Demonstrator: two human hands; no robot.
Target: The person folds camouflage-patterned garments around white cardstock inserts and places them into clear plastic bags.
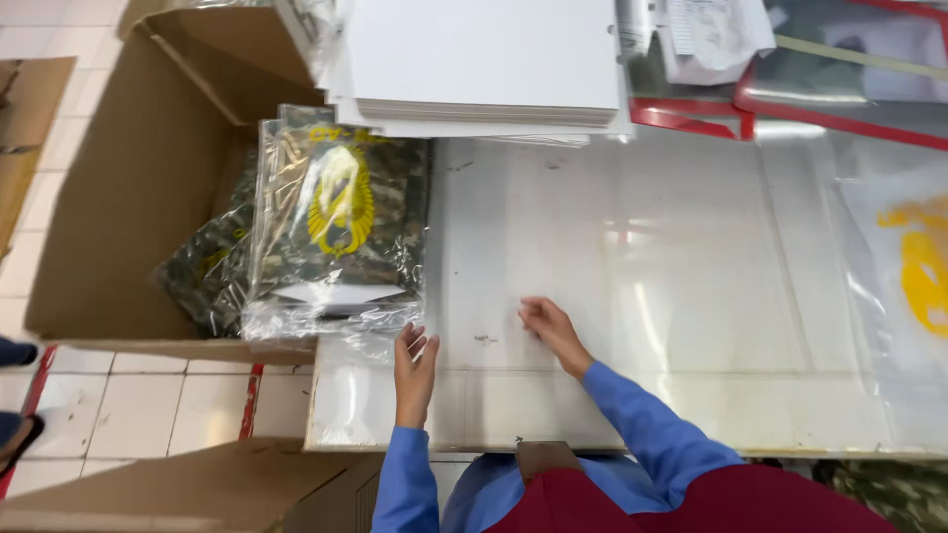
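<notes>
Just up-left of the left hand (415, 363), an open brown cardboard box (128, 188) sits beside a clear plastic bag holding folded camouflage cloth with a yellow emblem (339, 227). The left hand's loosely spread fingers touch that bag's lower edge, gripping nothing. The right hand (548, 326) rests half-curled and empty on the white tabletop (691, 296), a stack of white sheets (484, 69) beyond.

Bagged garment (341, 232) between box (128, 197) and table (691, 296)

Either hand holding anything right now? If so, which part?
Nothing is gripped. The left hand is open, fingertips at the near edge of the clear-bagged camouflage garment. The right hand rests on the bare white table.
</notes>
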